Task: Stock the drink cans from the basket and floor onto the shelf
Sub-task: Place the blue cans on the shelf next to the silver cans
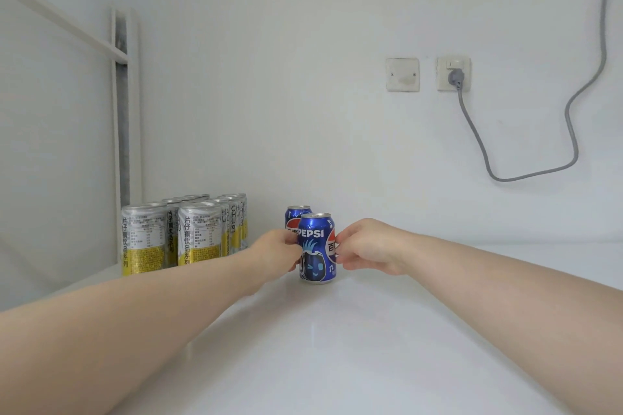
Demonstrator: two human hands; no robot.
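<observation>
Squarely between the two sets of fingers stands the front can point(316, 248), upright on the shelf point(337, 347), its long axis vertical. The left hand point(274, 251) grips it from the left, fingers curled against its side, while the right hand point(365, 248) meets it from the right with bent fingertips point(338, 242) pinching the wall. Both hands look equally near, each forearm stretched forward and low over the shelf, knuckles up. Just beyond the left fingers, the rear can point(296, 217) stands directly behind the front one, near or touching; I cannot tell which. Further left of the left hand, the yellow cans point(175, 236) stand in rows. Any nudge backward likely depends on keeping the front can in line with the rear one.
</observation>
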